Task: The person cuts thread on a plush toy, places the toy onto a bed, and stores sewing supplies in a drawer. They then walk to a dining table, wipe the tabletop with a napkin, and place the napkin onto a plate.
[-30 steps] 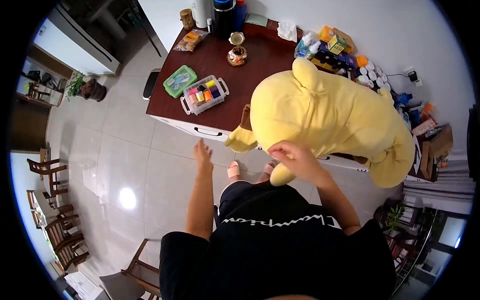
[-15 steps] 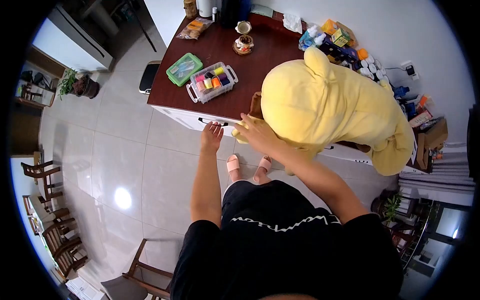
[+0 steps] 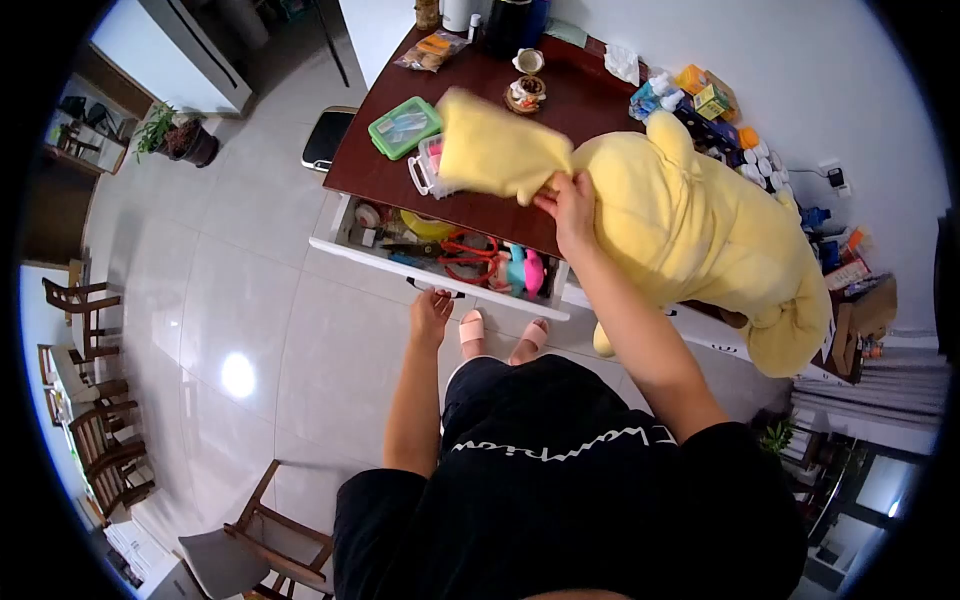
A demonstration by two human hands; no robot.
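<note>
My left hand is closed on the black handle of a white drawer, which stands pulled out. Inside the drawer lie red-handled scissors, a yellow curved item, and a pink and teal thing. My right hand pinches the large yellow plush toy where a floppy, motion-blurred yellow part joins its body. That part hangs over the tabletop and hides most of the clear box. A green-lidded case sits beside the box.
The dark red cabinet top also bears a bag of snacks and a small ornament. Bottles and boxes crowd the wall side. A wooden chair stands behind on the left, on the tiled floor.
The drawer has come open toward me with my left hand at its handle. My right hand has lifted the plush toy's floppy part up and left over the clear box.
</note>
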